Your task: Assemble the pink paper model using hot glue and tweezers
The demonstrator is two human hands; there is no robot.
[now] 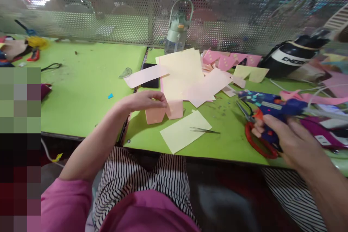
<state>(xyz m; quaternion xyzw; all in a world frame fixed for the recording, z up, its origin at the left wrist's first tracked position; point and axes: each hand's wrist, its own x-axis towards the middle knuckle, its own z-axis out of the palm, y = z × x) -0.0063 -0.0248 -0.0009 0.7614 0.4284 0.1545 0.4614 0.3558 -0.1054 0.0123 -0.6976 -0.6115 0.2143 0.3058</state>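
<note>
My left hand (148,100) is closed in a pinch on the upper edge of a folded pink paper piece (154,115) with two flaps. In my right hand (296,137) is a blue glue gun (288,108), fingers wrapped round its grip, nozzle pointing left. Red-handled scissors (248,137) lie under the glue gun, partly hidden by it and the hand. A pale yellow paper sheet (181,134) lies near the table's front edge, with thin tweezers (205,130) resting across its right end.
Larger cream paper sheets (181,72) and pink cut strips (231,59) cover the middle back. A dark phone (150,76) lies partly under paper. A clear bottle (178,32) and a black bottle (293,56) stand behind, before a perforated metal screen (108,7). Cables (315,96) run at the right.
</note>
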